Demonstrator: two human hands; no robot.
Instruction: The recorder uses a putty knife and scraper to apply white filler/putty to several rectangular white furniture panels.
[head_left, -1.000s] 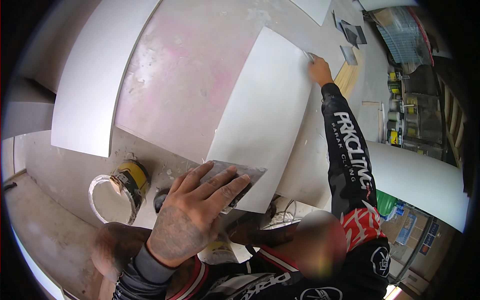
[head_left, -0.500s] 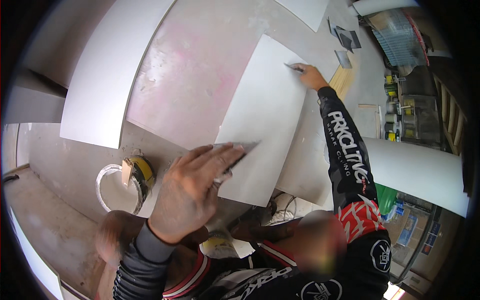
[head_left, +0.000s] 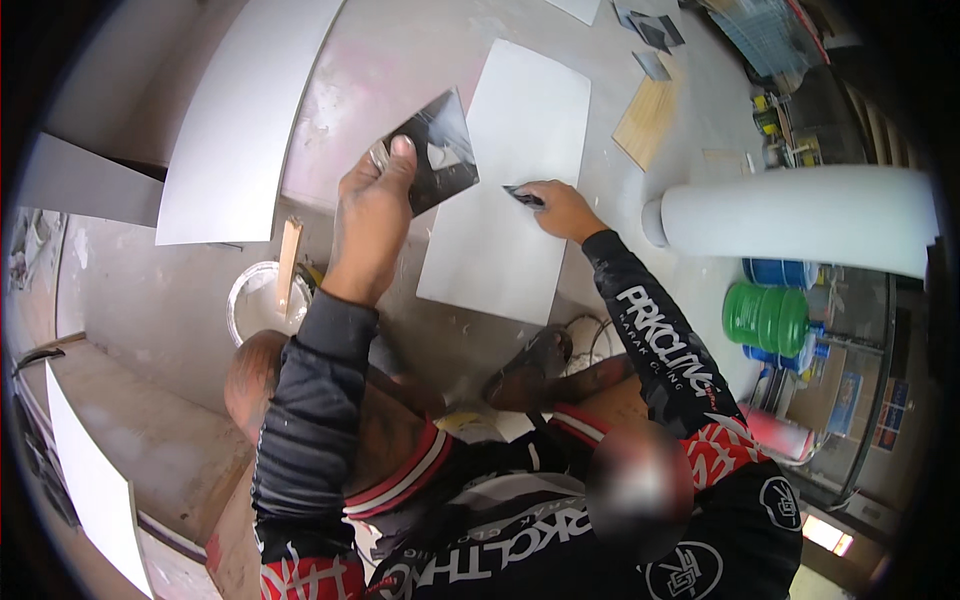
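Observation:
A square, thin metal scraper plate (head_left: 428, 180) is gripped in my left hand (head_left: 372, 210), thumb on its face. A small white dab, apparently putty, sits on the plate, which is held up over the left side of a white rectangular panel (head_left: 490, 260). My right hand (head_left: 564, 212) closes round a small dark scraper blade (head_left: 522, 197) at the middle of that panel. Whether the blade touches the surface, I cannot tell. Near my left forearm stands an open bucket (head_left: 243, 305) with white residue on its rim and a wooden stick (head_left: 289, 262) in it.
A larger white sheet (head_left: 235, 130) lies at the left. Beyond the panel are a wooden board (head_left: 645, 125) and several metal blades (head_left: 657, 32). A big white roll (head_left: 790, 215) juts in from the right, above a green water jug (head_left: 765, 320). My legs flank the near floor.
My left hand has turned and risen, bringing the plate's face into view. My right hand has come from the panel's far right edge back to its middle. The view has shifted.

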